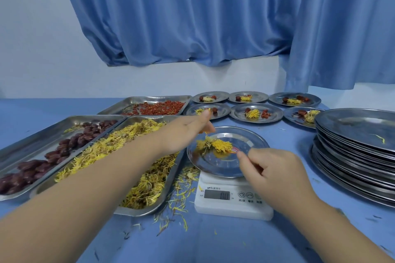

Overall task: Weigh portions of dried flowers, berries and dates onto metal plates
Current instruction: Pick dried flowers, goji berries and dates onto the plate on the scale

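A blue curtain (192, 17) hangs across the back wall above a table covered in blue cloth (213, 245). Three steel trays take up the left of the table. The nearest tray (136, 212) is heaped with yellow dried flowers (119, 143). The tray just left of it (42, 132) holds dark red dates (64, 149). The far tray (149, 98) holds red berries (162, 107).

A tall stack of empty metal plates (352, 156) stands at the right edge. Six filled plates (275, 113) lie in two rows at the back, each with flowers, berries and dates.

A white digital scale (233, 207) sits near the middle, just right of the flower tray. Its display is lit, but the digits are too blurred to read for sure. A round metal plate (218, 166) rests on the scale.

The left hand (186, 130) reaches across the flower tray to the far-left rim of this plate, thumb raised. The fingers are blurred, so I cannot tell whether they pinch any petals. The right hand (275, 171) is over the near-right part of the same plate, fingers curled in, thumb tip toward the plate's middle.

A small clump of yellow flowers (215, 144) lies on the far half of the weighing plate, beside a red sticker (235, 150). Loose petals (179, 198) are scattered on the cloth between the tray and the scale.
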Demonstrator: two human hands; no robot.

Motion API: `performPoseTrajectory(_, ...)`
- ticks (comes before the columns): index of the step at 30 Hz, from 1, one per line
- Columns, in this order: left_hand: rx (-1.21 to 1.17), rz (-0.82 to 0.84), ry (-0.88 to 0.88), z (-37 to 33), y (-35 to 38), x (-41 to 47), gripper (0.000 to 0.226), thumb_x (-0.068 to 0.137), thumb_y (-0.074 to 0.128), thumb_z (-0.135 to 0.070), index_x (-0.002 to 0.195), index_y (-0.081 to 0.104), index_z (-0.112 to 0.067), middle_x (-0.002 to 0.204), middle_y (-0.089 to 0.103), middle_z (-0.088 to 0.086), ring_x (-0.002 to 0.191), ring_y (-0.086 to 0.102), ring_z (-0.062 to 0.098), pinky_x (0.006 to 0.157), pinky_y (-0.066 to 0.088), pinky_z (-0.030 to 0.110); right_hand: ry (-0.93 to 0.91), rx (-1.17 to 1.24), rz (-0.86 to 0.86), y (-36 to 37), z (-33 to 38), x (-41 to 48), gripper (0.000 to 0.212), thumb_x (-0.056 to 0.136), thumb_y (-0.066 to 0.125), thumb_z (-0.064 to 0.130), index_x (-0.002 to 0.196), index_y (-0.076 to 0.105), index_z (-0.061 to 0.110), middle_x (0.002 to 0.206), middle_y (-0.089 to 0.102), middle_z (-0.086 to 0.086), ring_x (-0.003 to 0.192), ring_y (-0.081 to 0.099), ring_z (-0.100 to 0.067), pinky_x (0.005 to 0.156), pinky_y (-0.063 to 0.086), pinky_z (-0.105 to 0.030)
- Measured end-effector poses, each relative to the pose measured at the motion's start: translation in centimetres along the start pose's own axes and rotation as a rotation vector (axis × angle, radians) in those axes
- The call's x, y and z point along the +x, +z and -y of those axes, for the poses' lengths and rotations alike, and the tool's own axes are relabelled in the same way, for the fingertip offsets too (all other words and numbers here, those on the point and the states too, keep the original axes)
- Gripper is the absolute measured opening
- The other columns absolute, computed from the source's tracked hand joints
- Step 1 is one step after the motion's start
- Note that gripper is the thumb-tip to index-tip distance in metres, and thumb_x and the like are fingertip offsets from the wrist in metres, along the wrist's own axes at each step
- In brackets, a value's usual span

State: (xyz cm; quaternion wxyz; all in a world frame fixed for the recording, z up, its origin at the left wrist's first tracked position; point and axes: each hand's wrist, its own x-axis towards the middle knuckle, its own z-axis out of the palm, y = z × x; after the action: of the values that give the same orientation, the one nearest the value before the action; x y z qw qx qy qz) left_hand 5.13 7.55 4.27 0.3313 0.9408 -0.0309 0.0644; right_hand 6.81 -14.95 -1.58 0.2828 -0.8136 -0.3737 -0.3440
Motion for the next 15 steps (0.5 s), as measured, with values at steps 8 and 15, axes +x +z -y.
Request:
performPoseTrajectory(8,0.015,-0.13,0.066,2.4,-3.2,-3.6,0.015,0.096,0.055,-0.04,0.102,0.067,-0.034,0.104,0.067,-0.018,0.095,0.06,-0.004,0.085,0.047,0.025,-0.197,0.056,-0.118,2.4,6.8,2.3,0.042,0.089,0.048,0.03,0.053,0.028,0.02,0.048,0.023,0.006,0.044,0.026,-0.014,0.041,0.022,-0.027)
performPoseTrajectory(15,0.091,-0.371,-0.183,10.4,-11.1,-6.1,0.011,0.096,0.054,-0.039,0.098,0.065,-0.038,0.09,0.067,-0.014,0.076,0.062,0.011,0.062,0.046,0.024,-0.139,-0.011,0.035,6.9,10.0,3.0,0.03,0.089,0.043,0.034,0.068,0.06,0.021,0.057,0.05,0.009,0.053,0.049,-0.013,0.042,0.04,-0.029)
